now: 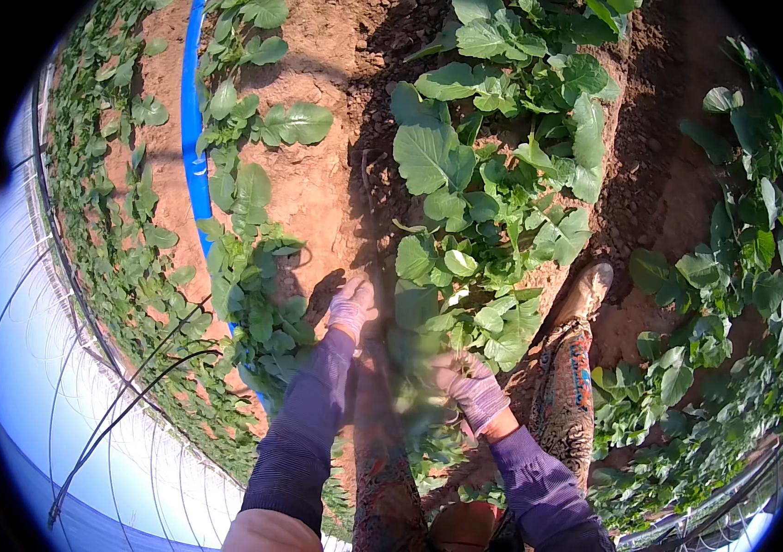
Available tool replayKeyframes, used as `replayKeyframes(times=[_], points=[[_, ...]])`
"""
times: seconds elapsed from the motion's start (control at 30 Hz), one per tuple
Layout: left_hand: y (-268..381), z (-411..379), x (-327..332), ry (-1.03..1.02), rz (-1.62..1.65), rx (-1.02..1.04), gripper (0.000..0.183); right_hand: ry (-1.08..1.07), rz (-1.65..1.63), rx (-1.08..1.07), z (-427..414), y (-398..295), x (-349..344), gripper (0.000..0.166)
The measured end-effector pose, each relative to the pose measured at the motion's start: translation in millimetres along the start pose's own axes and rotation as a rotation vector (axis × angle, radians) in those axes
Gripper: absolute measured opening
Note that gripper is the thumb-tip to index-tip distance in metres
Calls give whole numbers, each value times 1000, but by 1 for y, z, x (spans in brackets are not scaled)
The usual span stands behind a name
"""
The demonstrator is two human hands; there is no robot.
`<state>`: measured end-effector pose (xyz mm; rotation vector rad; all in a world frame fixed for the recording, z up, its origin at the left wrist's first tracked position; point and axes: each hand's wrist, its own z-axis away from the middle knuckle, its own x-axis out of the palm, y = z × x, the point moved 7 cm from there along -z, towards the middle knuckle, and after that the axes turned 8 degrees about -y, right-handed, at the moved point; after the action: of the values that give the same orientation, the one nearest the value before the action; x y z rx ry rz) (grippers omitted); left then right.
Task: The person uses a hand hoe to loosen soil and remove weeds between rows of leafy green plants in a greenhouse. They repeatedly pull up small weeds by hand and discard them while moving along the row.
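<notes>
My left hand [352, 305], in a pale thin glove, is low over the furrow between two planted rows. Its fingers look curled, and I see nothing in them; how far they are closed is unclear. My right hand [468, 388], gloved likewise, is at the near end of the middle row of leafy green plants [501, 207]. Blurred by motion, its fingers are closed around a leafy plant [413, 372], and thin stems show below the palm. Broad, lobed leaves [432, 155] crowd the row ahead of both hands.
A blue flat hose [192, 138] runs along the left row [246, 200]. My right shoe [588, 286] stands in the right-hand furrow, by patterned trousers [564, 407]. Further plants [695, 276] grow at right. Curved frame rods [122, 393] rise at the lower left.
</notes>
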<state>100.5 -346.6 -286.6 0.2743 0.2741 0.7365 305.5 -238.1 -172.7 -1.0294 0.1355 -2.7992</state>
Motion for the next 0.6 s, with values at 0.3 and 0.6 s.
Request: replayKeyframes(times=[0.3,0.6], points=[[-33,-84,11,71,-1141,-187,58,-197,-151,221,2,40,11,24],[-45,-104,20,272,-1254,-128,49,-304,-29,309,-1,58,19,23]])
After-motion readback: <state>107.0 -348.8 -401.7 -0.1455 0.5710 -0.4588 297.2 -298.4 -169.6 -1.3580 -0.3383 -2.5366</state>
